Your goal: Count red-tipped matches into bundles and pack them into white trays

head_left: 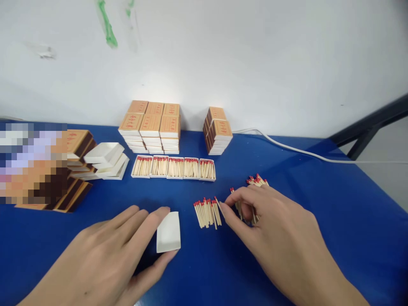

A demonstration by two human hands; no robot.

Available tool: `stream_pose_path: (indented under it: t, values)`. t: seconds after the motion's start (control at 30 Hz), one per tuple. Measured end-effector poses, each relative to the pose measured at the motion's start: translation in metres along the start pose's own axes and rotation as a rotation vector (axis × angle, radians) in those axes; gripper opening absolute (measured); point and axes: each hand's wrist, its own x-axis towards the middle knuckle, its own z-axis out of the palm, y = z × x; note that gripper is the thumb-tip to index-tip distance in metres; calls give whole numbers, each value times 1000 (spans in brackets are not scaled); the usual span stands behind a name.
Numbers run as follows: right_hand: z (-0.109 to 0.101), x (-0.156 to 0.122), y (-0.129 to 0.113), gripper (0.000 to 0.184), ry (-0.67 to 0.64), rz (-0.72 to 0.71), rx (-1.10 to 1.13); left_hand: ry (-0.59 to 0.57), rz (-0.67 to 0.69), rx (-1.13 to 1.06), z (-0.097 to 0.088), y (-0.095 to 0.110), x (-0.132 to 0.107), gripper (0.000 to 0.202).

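My left hand (111,250) grips an empty white matchbox tray (168,233) between thumb and fingers, tilted on the blue table (318,212). My right hand (270,225) lies over a pile of red-tipped matches (256,182), its fingers curled onto some of them. A small aligned bundle of matches (207,212) rests on the table between the two hands, just left of my right index fingertip.
Five filled trays of matches (174,167) sit in a row ahead. Behind them stand stacks of orange matchboxes (151,126) and a smaller stack (218,129). Empty white trays (106,159) and brown sleeves (78,142) lie at left. A white cable (302,151) runs right.
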Motion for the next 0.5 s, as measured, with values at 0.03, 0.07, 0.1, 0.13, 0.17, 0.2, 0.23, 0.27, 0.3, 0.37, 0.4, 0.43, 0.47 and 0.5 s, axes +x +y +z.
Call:
stream_pose_path:
  t: [0.03,0.07,0.1,0.13,0.17,0.2,0.23,0.27,0.3,0.37,0.4,0.43,0.47,0.5]
  values:
    - [-1,0,1,21,5,-4,0,-3,-1,1,0,0,0,42]
    - [-1,-1,2,22,7,-10,1,-4,0,5,0,0,0,42]
    - [-2,-1,3,22,5,-16,1,-6,3,10,0,0,0,43]
    - [-2,-1,4,22,4,-22,1,-9,5,13,-1,0,-1,43]
    - [-2,-1,4,23,3,-26,1,-9,7,15,-1,0,-1,43]
    - [-2,-2,5,25,2,-28,1,-8,8,13,-1,0,-1,43]
    - [-2,-2,5,26,2,-27,0,-10,9,11,-1,0,-1,43]
    - [-2,-3,5,28,4,-23,-1,-12,8,9,0,0,-2,43]
    - [-2,-3,5,29,6,-20,-1,-12,4,10,0,0,-2,42]
    - [-1,-3,5,32,1,-25,0,-5,-6,11,1,-1,-3,43]
    - [-1,-3,5,33,-2,-29,-1,-5,-12,6,2,-1,-3,43]
    - [-1,-2,5,33,-3,-33,-2,-4,-19,1,2,-1,-3,43]
    - [-1,-2,5,34,0,-36,-5,-3,-21,-3,2,-1,-3,44]
    - [-1,-2,5,34,0,-37,-8,-6,-21,-6,2,-1,-2,44]
